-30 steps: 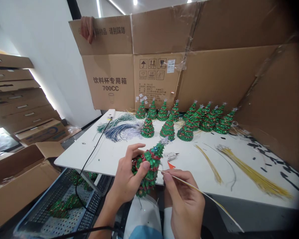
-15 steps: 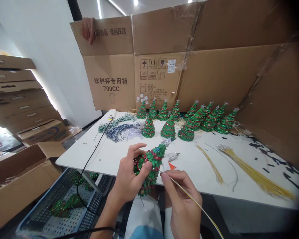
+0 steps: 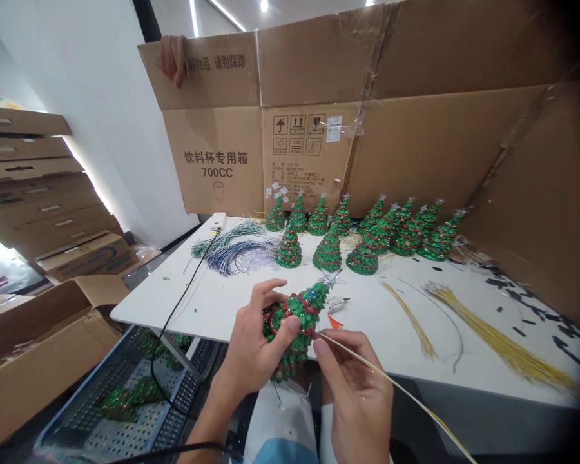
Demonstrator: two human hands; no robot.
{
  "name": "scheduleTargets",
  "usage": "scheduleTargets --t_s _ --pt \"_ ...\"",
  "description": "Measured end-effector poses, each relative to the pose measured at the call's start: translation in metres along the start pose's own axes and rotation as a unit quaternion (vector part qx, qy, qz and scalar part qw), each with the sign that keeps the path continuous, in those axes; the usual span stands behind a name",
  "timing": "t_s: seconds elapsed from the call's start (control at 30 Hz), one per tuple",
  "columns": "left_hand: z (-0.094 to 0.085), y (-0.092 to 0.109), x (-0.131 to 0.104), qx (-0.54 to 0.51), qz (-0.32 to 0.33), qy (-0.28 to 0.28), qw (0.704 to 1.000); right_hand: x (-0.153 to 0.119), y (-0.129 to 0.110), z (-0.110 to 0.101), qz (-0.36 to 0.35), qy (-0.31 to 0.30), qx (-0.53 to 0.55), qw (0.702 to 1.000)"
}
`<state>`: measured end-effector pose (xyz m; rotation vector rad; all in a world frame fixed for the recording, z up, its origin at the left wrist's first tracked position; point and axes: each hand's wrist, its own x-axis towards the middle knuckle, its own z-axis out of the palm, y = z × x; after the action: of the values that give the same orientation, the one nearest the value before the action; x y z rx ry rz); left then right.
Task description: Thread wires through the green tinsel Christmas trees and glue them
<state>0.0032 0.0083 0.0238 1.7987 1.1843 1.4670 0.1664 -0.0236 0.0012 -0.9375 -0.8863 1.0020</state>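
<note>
My left hand [image 3: 258,338] is closed around a small green Christmas tree [image 3: 302,316] with red garland and a clear star on top, tilted to the right above the table's front edge. Between thumb and fingers, my right hand [image 3: 352,380] pinches a thin white-and-yellow wire [image 3: 391,380]. One end of the wire reaches the tree's right side; whether it has gone in among the leaves I cannot tell. The rest trails down to the lower right. Just behind the tree lie a craft knife [image 3: 337,304] and a small orange piece [image 3: 335,321].
Several finished-looking trees [image 3: 327,251] stand at the table's back, before a cardboard screen [image 3: 309,77] that a person's hand [image 3: 173,59] grips. Yellow wires [image 3: 497,335] lie right, blue wires [image 3: 229,256] left. A black cable [image 3: 186,290] crosses the table to a blue crate [image 3: 67,419].
The tree in my left hand has shifted slightly right and leans a little more. The wire in my right hand now lies at a shallower slope, its tail farther right.
</note>
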Motion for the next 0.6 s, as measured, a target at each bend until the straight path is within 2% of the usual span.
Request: scheduleTargets --t_s 0.4,0.6 --pt "0.0012 -0.0004 -0.0001 -0.009 -0.002 0.001 1.000 -0.0014 -0.0068 0.0052 -0.003 0.004 -0.020 1.000" --pt "0.0012 -0.0006 -0.0001 -0.007 0.003 0.002 1.000 0.0005 0.0017 0.0005 -0.011 -0.014 -0.033 0.999"
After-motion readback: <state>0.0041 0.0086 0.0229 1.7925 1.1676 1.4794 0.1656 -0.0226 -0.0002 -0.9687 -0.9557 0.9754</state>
